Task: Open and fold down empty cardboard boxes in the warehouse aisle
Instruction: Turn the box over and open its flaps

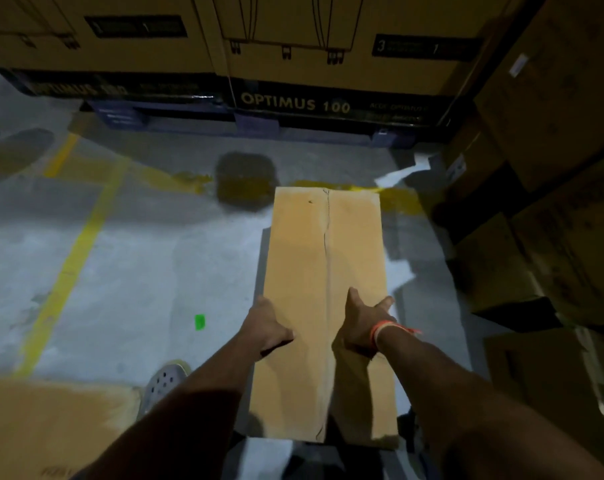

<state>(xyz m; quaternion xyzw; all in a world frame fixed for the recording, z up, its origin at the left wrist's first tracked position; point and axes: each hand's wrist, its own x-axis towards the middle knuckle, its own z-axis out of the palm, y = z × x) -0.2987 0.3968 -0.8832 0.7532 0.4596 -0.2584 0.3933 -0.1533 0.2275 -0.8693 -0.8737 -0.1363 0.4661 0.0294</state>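
While a long, narrow cardboard box (pixel 324 306) is held above the concrete aisle floor (pixel 137 258), the left hand (pixel 267 329) clasps its left edge and the right hand (pixel 361 322) rests spread on top. That loose hold risks letting the box slip or tilt away.
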